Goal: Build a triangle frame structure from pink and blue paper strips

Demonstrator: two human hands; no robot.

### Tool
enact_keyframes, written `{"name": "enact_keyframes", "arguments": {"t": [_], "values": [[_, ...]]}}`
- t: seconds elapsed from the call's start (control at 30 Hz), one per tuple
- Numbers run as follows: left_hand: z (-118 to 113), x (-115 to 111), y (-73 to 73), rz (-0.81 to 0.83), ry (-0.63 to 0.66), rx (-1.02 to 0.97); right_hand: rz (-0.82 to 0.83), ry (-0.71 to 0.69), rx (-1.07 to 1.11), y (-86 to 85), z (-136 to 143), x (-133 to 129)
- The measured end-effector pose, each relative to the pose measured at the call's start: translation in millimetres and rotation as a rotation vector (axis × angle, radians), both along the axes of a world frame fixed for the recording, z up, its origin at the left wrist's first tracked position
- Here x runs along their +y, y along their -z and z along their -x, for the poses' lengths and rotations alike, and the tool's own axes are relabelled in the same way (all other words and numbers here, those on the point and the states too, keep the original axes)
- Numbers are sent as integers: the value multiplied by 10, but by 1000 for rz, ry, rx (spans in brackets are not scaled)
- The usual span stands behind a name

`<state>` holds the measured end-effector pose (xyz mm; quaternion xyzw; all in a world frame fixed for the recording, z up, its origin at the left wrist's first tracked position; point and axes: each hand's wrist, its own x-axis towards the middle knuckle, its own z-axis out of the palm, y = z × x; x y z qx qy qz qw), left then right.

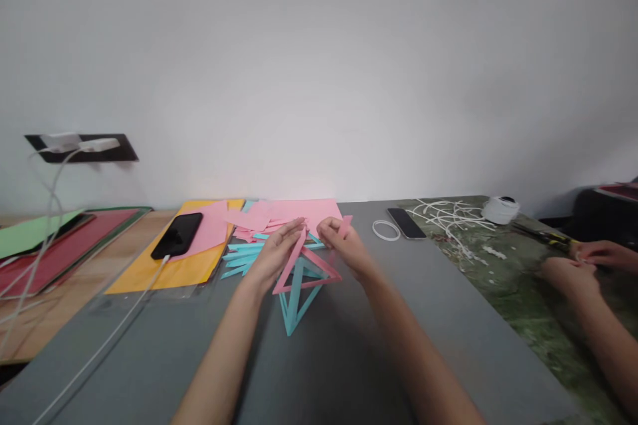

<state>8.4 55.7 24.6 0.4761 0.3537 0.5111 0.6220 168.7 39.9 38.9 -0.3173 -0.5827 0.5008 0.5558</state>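
Between my hands is a star-like frame of folded paper strips, with a pink triangle (313,284) on top of blue strips (294,299) that run down to a point. My left hand (276,252) pinches the upper corner of the pink triangle. My right hand (349,249) is closed on a pink paper strip (346,224), its end sticking up past the fingers. The fingertips of both hands are close together but apart. Behind the frame lie loose blue strips (244,257) and a pile of pink paper strips (254,219).
Left are a black phone (178,235) on a cable, yellow sheets (149,272) and a red folder (64,239). Right are a white ring (385,230), another phone (407,222), white cords (448,212) and a white spool (500,210). Another person's hands (573,272) work beside pliers (543,234).
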Motion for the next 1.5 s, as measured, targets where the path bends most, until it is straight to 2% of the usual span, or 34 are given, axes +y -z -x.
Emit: {"name": "enact_keyframes", "arguments": {"t": [0.1, 0.3, 0.53, 0.63, 0.73, 0.87, 0.97, 1.1, 1.3, 1.5], "values": [[-5, -5, -13, 19, 7, -15, 47, -71, 95, 25, 30, 24], [-12, -12, -4, 60, 54, -35, 170, -190, 114, 117, 17, 111], [19, 14, 19, 113, 5, -122, 102, -38, -227, 125, -7, 85], [27, 0, -8, 121, -4, -118, 81, 48, -291, 127, 1, 58], [21, -16, -30, 142, 33, -107, 107, 95, -250, 148, 9, 46], [-2, -22, -22, 153, 62, -144, 114, 39, -192, 166, 9, 28], [-13, -30, -25, 152, 36, -138, 99, -23, -132, 173, 13, 37], [0, -46, -60, 159, 20, -119, 54, 4, -41, 168, 23, 69], [12, -54, -96, 228, -78, -141, 105, -64, -19, 65, 45, -22], [-25, -84, -121, 240, -71, -167, 116, -43, -28, 52, 56, -32]]}}
